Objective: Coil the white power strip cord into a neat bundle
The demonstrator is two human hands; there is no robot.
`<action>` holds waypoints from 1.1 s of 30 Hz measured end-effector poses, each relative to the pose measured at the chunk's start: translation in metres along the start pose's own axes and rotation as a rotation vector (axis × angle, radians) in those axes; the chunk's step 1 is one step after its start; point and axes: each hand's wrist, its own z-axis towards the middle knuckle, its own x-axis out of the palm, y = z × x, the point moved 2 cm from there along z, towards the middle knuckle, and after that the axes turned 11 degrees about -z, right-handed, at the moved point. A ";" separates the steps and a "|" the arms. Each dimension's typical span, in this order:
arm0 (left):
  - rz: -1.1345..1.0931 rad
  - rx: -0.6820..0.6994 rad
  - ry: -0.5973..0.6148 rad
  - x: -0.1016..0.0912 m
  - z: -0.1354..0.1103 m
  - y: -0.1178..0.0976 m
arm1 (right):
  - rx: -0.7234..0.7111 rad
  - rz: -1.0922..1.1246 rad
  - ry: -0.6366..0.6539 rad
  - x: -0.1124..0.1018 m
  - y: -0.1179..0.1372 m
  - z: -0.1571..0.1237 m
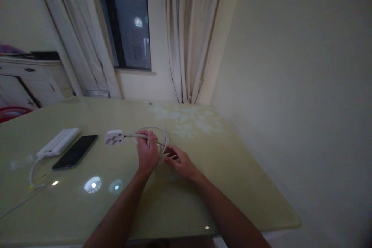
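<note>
A white cable lies in a loose coil above the table, with a white socket block at its left end showing several dark marks on its face. My left hand is closed around the cable a short way right of the block. Just right of the coil is my right hand, its fingers curved and apart, the tips at the cable's edge. Whether those fingertips touch the cable is hard to see. Part of the coil is hidden behind my left hand.
A pale green glossy table fills the lower view. At the left lie a black phone and a white power strip with its cord. Behind stand curtains, a window and a white cabinet. A wall borders the right.
</note>
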 end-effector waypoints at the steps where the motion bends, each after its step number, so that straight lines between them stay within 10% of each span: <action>1: -0.021 0.004 0.004 0.000 0.000 0.001 | 0.025 0.042 -0.008 0.002 -0.002 0.001; 19: -0.134 0.047 0.372 0.014 -0.018 -0.003 | 0.169 0.413 -0.277 0.002 -0.015 0.017; 25: -0.224 0.145 -0.075 -0.001 0.007 -0.004 | 0.077 0.015 -0.317 -0.014 -0.020 0.015; 29: -0.358 -0.061 -0.443 -0.021 0.030 0.006 | 0.093 -0.474 -0.237 -0.025 -0.022 0.009; 33: -0.393 -0.290 -0.395 -0.018 0.030 0.006 | -0.019 -0.897 -0.259 -0.022 -0.011 0.006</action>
